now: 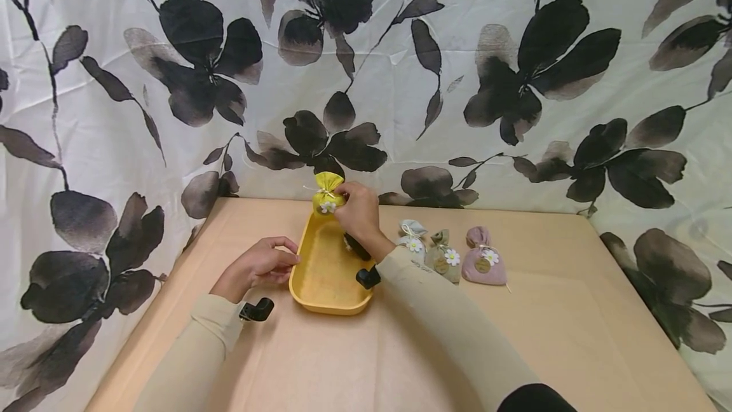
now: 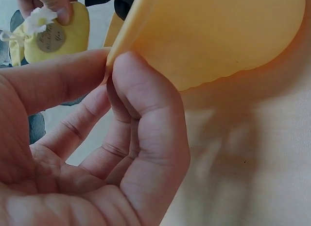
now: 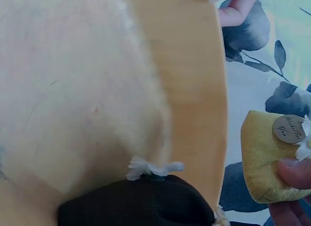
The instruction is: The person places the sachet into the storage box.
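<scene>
Head view: the left hand (image 1: 265, 262) pinches the left rim of the tray (image 1: 326, 266), seemingly to steady it. Past the tray's far end, the right hand (image 1: 361, 212) grips the yellow pouch (image 1: 325, 199). Grey (image 1: 413, 241), olive (image 1: 443, 258) and pink pouches (image 1: 483, 267) lie right of the tray, presumably for easy reach.

Left wrist: thumb and fingertips close on the tray's rim, probably keeping its inside free.

Right wrist: thumb and fingers clasp the yellow pouch's body outside the tray; a black pouch (image 3: 136, 201) lies within.
</scene>
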`<state>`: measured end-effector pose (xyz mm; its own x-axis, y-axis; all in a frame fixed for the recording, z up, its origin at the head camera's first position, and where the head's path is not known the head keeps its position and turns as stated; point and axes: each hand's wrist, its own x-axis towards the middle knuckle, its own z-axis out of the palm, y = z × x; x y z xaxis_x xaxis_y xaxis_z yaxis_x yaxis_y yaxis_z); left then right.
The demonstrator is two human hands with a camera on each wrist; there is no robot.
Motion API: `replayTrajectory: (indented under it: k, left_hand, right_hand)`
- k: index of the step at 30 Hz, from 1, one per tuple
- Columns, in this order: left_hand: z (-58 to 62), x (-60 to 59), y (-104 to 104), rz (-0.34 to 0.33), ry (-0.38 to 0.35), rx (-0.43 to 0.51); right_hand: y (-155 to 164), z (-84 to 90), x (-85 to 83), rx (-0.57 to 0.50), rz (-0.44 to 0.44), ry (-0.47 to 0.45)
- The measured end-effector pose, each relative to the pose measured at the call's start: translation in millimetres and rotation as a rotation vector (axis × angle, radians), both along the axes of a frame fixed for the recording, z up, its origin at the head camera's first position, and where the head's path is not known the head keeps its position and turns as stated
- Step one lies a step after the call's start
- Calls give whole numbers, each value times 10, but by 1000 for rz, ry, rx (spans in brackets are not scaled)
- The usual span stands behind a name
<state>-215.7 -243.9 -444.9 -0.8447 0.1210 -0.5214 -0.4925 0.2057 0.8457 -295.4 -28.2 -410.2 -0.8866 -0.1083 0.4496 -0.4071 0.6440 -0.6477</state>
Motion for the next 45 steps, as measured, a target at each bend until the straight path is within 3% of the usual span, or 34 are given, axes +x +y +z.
replayTrajectory:
  k: [13,23,29,37,45]
  left_hand:
    - [-32,-10,121,-27,9,13]
    - [-52,2,178,-33,2,16]
    - [-30,3,146,-29,7,12]
    - [-14,7,97,-46,15,5]
    - [33,49,38,-35,19,15]
  right_hand:
    - [54,-152,-19,82,-7,-31]
    - [175,-150,-6,245,107,-49]
    - [369,-5,72,69,126,46]
    - [718,133,247,-203,99,-93]
    - [1143,67,372,-260,131,-100]
